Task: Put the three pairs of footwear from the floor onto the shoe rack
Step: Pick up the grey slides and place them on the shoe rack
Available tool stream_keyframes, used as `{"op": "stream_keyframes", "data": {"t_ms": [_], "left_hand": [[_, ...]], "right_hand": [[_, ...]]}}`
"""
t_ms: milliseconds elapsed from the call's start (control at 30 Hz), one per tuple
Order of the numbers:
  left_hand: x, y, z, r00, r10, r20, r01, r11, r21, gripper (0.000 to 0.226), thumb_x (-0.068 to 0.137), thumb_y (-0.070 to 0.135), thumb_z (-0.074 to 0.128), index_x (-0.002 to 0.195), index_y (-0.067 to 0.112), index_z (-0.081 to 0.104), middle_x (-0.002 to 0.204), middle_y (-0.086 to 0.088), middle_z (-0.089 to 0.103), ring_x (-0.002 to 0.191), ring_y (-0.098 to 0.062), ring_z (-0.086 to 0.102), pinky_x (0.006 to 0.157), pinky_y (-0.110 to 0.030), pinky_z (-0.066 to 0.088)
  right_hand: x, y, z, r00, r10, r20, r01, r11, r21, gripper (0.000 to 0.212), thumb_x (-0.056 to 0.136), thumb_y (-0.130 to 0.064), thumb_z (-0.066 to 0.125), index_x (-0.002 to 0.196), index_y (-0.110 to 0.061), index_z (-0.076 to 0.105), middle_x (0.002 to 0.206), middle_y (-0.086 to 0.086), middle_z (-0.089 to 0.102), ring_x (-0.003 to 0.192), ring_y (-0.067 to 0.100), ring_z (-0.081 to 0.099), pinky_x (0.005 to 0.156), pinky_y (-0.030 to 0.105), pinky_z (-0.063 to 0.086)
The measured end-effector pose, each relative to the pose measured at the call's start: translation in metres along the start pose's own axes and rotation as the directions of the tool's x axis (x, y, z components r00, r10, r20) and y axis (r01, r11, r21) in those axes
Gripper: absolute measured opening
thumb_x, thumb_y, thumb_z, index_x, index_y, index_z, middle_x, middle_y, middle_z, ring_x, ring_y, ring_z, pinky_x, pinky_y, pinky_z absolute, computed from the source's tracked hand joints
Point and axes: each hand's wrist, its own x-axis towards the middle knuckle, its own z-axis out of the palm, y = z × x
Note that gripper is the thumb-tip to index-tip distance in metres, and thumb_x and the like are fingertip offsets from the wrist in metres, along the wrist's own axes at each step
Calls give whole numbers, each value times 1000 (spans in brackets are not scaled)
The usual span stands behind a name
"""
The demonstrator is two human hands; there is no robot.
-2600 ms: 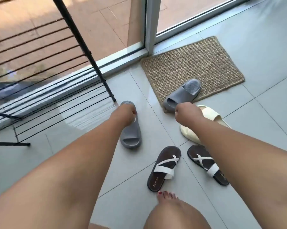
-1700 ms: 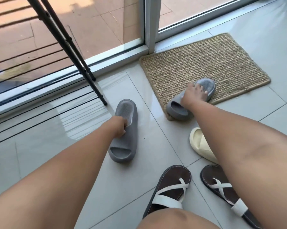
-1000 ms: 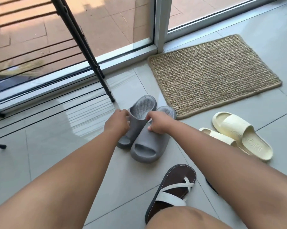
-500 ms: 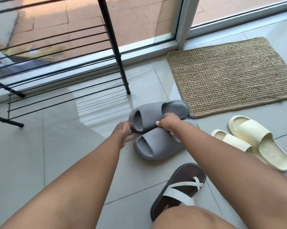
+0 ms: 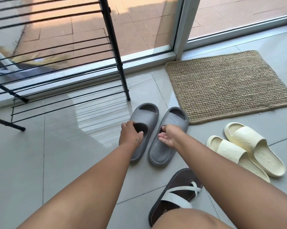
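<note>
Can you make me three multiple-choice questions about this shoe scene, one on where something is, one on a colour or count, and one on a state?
1. Where is the woven doormat?
A. Under the shoe rack
B. On the tiles by the glass door, right of the grey slides
C. On a rack shelf

2. What colour is the pair right of the grey slides?
A. Cream
B. Red
C. Black

3. What state is the shoe rack in?
A. Full of shoes
B. Lying on its side
C. Standing, no footwear on its visible shelves

Answers:
1 B, the mat lies flat at the door frame.
2 A, the cream slides sit side by side.
3 C, its visible bars are bare, while the grey slides sit on the floor under the left hand and right hand.
</note>
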Motion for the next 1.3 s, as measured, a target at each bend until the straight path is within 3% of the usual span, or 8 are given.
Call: {"op": "stream_keyframes", "data": {"t_ms": [100,167,233,467,667,867,1033,1300], "left_hand": [[-5,-8,8,1000,-1,-13,2,999,45,59,85,24,66,138,13,41,140,-10,39,125,-30,49,104,-41,43],[-5,-13,8,998,-47,-47,50,995,83,58,85,23,65,137,11,42,139,-11,41,128,-31,45,103,-41,42],[-2,-19,7,990,-133,-49,138,983,122,54,85,20,64,133,8,43,137,-13,45,128,-33,44,101,-42,42],[12,-52,4,939,-288,190,262,953,149,58,85,32,70,126,-1,48,129,-18,58,122,-36,55,98,-37,46],[12,-46,-8,876,-297,381,452,783,-427,6,86,-3,67,87,1,62,87,-13,66,73,-23,64,63,-28,52],[-3,-54,-64,866,-232,444,404,846,-346,9,86,3,69,91,8,63,89,-8,69,78,-19,65,67,-30,55],[-18,-55,-150,884,-98,456,250,925,-286,19,81,-4,71,82,12,62,86,-7,69,81,-19,68,88,-40,58],[-76,-54,-274,939,125,319,22,906,-422,39,82,-8,66,115,8,55,103,-5,63,96,-22,64,89,-40,57]], "right_hand": [[3,9,-17,950,-203,-238,128,946,-298,22,82,-11,55,100,-3,66,79,14,64,67,28,61,56,31,51],[12,16,-27,875,-271,-402,100,912,-397,38,74,-14,60,110,-2,60,109,20,67,95,37,65,79,38,55],[18,23,-33,864,-64,-499,-43,979,-201,59,75,-14,70,126,-1,43,133,21,53,118,37,55,97,42,48],[41,72,-48,991,-32,-127,0,970,-242,49,74,-14,82,115,2,61,125,15,64,114,29,60,102,39,45],[29,59,-58,997,45,62,-37,990,-135,26,87,-11,70,106,-17,54,88,2,65,77,15,60,59,34,46],[1,58,-63,972,-11,236,49,986,-156,16,90,-7,65,102,-16,57,93,4,71,86,18,65,80,39,53],[-47,38,-61,868,-245,431,356,913,-198,28,90,-8,66,114,-15,56,96,8,77,85,21,73,68,35,59],[-129,-7,-3,621,-420,662,599,799,-56,47,77,-16,74,119,-12,53,108,18,73,99,34,72,74,35,60]]}}
